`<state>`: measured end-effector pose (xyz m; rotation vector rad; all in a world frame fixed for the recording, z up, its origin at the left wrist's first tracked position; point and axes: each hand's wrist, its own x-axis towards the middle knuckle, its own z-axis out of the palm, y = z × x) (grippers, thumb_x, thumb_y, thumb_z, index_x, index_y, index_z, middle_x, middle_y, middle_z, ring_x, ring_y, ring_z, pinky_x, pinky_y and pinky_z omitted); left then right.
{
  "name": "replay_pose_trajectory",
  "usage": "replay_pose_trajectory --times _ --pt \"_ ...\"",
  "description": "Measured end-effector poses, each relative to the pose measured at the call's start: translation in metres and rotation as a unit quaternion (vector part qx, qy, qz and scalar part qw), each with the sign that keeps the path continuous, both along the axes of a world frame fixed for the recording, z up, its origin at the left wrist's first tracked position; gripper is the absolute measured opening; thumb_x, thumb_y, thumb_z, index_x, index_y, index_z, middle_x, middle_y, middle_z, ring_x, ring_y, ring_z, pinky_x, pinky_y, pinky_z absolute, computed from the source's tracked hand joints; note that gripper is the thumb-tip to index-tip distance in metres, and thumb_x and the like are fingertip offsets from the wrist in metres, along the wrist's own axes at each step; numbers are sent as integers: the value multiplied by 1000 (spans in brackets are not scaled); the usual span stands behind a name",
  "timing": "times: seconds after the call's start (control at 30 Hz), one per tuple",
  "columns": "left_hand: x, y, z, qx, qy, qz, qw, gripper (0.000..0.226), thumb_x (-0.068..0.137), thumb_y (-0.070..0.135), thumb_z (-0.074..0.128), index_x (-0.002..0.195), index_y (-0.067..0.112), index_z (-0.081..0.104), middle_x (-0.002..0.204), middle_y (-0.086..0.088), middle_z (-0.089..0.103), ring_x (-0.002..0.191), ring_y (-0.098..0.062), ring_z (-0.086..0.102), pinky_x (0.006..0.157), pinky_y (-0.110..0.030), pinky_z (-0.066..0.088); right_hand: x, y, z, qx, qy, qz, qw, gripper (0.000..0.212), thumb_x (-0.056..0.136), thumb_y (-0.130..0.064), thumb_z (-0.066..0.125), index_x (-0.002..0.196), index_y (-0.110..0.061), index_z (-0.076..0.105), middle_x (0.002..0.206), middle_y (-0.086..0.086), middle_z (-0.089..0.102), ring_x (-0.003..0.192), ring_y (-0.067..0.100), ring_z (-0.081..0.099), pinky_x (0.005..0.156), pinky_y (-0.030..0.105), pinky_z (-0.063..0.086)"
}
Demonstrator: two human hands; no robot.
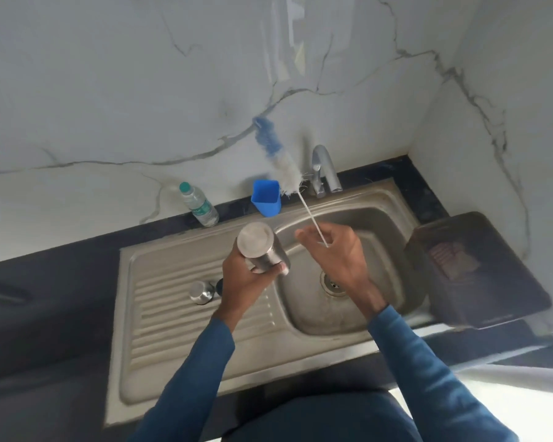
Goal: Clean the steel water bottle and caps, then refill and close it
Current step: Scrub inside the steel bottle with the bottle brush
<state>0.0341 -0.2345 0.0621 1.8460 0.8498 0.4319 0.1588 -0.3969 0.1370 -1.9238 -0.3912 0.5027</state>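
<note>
White marble-veined wall [141, 90], dark bench [45, 298], inset stainless steel sink with ribbed drainboard [160, 314].

Cylindrical brushed-steel water bottle [262, 250] is held in the air over the seam between drainboard and basin. Left hand [246, 282] wraps its body, grip curled round it. Long axis is tilted: a flat closed disc faces the camera, so I read that end as the base. The mouth is hidden.

Right hand [336, 253], over the basin just right of the bottle, pinches the thin wire handle of a blue-and-white bristle bottle brush [281, 161]. The bristle head points up toward the wall, away from the bottle.

Judgement: brush head and bottle mouth must be turned toward each other before insertion.

Domed steel cap [201, 291] sits on the drainboard just left of the left wrist, with a small dark piece [219, 284] beside it, identity unclear.

Further out are a blue plastic cup [266, 199] and a clear plastic bottle with green cap [198, 204]. Its green label is unreadable, and no other writing is legible.
</note>
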Motion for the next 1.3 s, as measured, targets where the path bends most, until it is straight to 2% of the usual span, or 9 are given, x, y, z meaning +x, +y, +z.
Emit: replay_pose_trajectory --times 0.1,0.23,0.37,0.43,0.53,0.7,0.87,1.13,1.3 --pt "-13 35 -5 1 17 -12 1000 67 66 18 102 121 16 63 98 11 71 91 4 66 81 -22 54 -21 19 -14 -23 12 -43 999 13 91 -37 79 77 -38 77 75 -29 73 71 -11 66 65 8 45" --pt "-24 67 -18 -17 15 -43 999 73 60 23 99 123 22 61 104 8 72 99 -15 69 86 -33 57 -43 33 -22 -55 14 -71 996 8 89 -32 77 88 -27 83 72 -23 73 68 -10 64 59 7 42" --pt "-33 77 -29 -21 16 -71 997 75 55 30 91 123 29 58 105 13 71 97 1 65 77 -9 49 -60 40 -23 -63 24 -90 994 10 89 -27 75 82 -25 82 66 -24 69 58 -8 59 55 8 40" --pt "-37 79 -34 -21 15 -80 996 74 54 29 93 120 33 59 104 15 71 95 7 65 76 -8 49 -64 44 -25 -69 27 -98 992 10 89 -27 75 82 -24 82 65 -22 69 54 -7 57 53 9 39" --pt "-44 79 -43 -6 -2 -88 996 75 57 12 98 111 44 57 102 18 70 95 12 64 75 -7 49 -70 47 -25 -72 34 -104 991 13 89 -25 72 82 -22 82 56 -21 62 46 -4 53 49 12 35" --pt "-47 79 -54 5 -10 -93 996 75 61 5 99 119 30 58 106 18 69 95 9 64 73 -8 50 -76 51 -23 -87 37 -105 990 14 89 -24 72 81 -22 82 63 -16 69 45 -2 51 48 11 36" --pt "-44 83 -63 31 -19 -113 993 74 63 8 99 125 22 61 109 13 70 99 -5 67 79 -20 56 -76 54 -24 -108 44 -105 988 12 88 -28 73 82 -25 83 75 -15 75 53 -4 57 52 11 39" --pt "-48 80 -65 43 -4 -128 991 74 63 15 100 126 21 62 108 15 69 97 0 66 76 -9 49 -72 50 -24 -119 51 -91 987 11 88 -30 73 82 -26 82 65 -19 69 48 -3 53 50 12 37" --pt "-50 75 -68 41 7 -120 992 74 61 14 102 123 23 63 108 17 69 98 4 65 80 -7 47 -69 44 -24 -115 46 -76 989 13 89 -29 72 82 -25 82 75 -14 75 56 -2 59 51 9 40"
